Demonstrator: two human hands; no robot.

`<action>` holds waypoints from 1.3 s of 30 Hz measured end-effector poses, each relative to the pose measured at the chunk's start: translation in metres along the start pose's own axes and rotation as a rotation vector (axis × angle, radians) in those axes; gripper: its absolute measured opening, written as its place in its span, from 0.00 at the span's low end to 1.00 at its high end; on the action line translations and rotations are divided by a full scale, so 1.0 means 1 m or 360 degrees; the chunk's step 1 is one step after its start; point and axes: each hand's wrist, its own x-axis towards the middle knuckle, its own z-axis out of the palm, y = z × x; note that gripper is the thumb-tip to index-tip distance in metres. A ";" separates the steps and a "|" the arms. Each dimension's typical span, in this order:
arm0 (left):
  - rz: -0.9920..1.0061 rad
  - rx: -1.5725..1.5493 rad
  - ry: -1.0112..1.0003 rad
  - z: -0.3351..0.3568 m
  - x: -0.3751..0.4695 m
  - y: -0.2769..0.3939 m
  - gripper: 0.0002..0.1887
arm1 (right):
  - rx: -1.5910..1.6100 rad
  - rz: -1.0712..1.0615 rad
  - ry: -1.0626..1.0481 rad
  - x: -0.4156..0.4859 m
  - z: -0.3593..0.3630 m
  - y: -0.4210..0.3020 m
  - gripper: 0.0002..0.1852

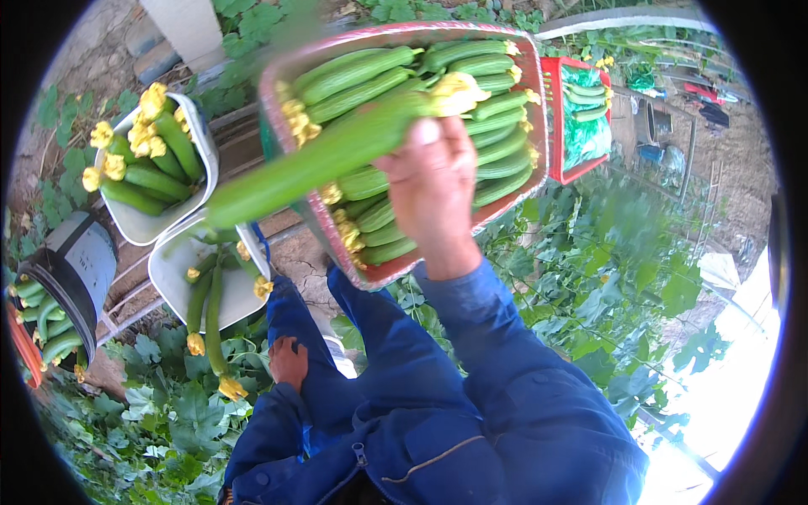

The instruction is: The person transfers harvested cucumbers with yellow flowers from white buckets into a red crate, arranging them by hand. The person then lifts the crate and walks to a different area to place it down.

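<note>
My right hand [435,170] grips a long green gourd [315,161] near the end that bears a yellow flower [457,95]. The gourd is slightly blurred and is held over the near-left side of a large red-rimmed crate [541,120]. Rows of similar green gourds [360,95] lie in that crate, many with yellow flowers at the crate's sides. My left hand [288,363] rests on my thigh, with nothing seen in it. A white tub [167,297] beside my leg holds several thin gourds [214,309], some sticking out over its edge.
Another white tub [205,151] with flowered gourds stands at the upper left. A tilted bucket [85,252] is at far left, near more gourds. To the right of the large crate is a red crate [577,173] lined with green plastic. Leafy vines [568,284] grow on both sides.
</note>
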 end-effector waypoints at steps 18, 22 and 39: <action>-0.0157 0.0412 -0.0202 0.028 0.008 0.073 0.20 | -0.1010 0.0581 0.1013 0.117 -0.398 -0.097 0.24; -0.0166 0.0440 -0.0192 0.027 0.008 0.081 0.20 | -0.1885 0.0169 0.0880 0.113 -0.399 -0.086 0.25; -0.0075 0.0272 -0.0076 0.006 0.009 0.054 0.19 | -0.2693 -0.0465 0.0175 0.060 -0.310 -0.043 0.37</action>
